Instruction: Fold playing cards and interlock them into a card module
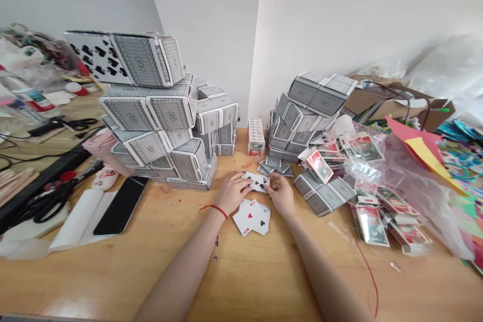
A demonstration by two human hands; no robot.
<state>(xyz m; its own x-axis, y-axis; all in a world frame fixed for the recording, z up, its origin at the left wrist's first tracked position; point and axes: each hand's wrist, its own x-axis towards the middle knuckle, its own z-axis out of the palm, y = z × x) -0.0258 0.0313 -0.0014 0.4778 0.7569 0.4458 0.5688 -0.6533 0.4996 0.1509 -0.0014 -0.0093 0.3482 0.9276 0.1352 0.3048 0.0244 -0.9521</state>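
Note:
Both my hands hold one playing card (pixel 258 181) with black club pips, a little above the wooden table (pixel 241 271). My left hand (pixel 231 191), with a red string on its wrist, pinches the card's left edge. The card's right edge is pinched by my right hand (pixel 282 194). Just below them a small fan of face-up cards (pixel 252 217) lies on the table, with a red ace showing.
Stacked blocks folded from grey-backed cards rise at the left (pixel 158 115) and at the right (pixel 305 110). A card box (pixel 256 138) stands by the wall. Packs in plastic (pixel 372 186) lie right. A black phone (pixel 121 205) and scissors (pixel 49 201) lie left.

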